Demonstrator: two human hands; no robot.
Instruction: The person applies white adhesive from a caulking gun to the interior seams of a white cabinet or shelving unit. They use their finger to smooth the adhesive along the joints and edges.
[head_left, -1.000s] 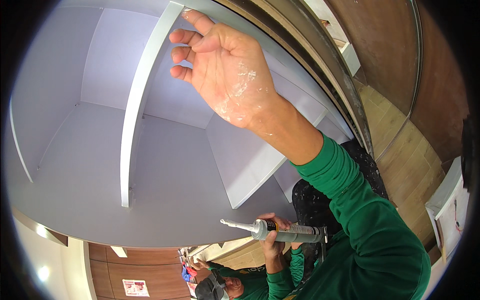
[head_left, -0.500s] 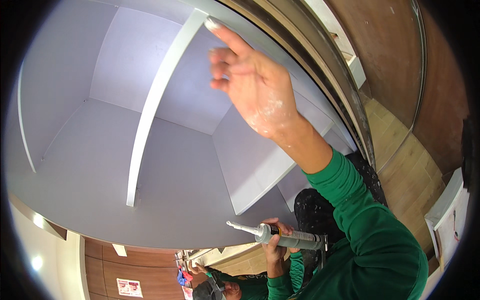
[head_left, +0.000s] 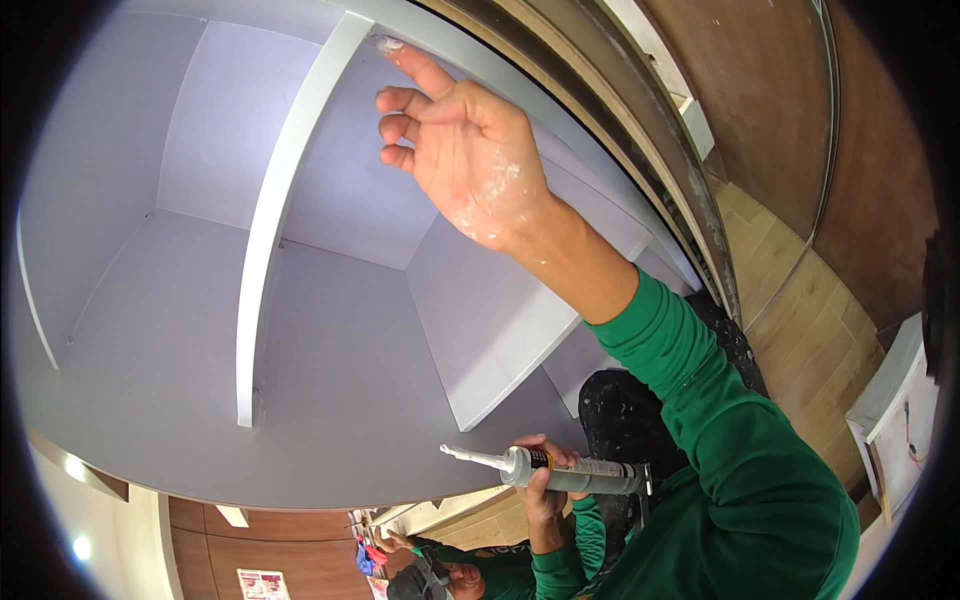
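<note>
I am seeing the white cabinet (head_left: 330,330) filling the view. My right hand (head_left: 470,160) is reaching open, its index fingertip touching the cabinet's front edge near the divider (head_left: 275,215). My left hand (head_left: 540,490) is gripping the caulking gun (head_left: 575,472) below the cabinet's lower edge.

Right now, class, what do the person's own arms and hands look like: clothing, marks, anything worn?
Both arms wear long green sleeves. The right hand is bare, without a glove, and smeared with white paste down to the wrist. The left hand is bare too.
</note>
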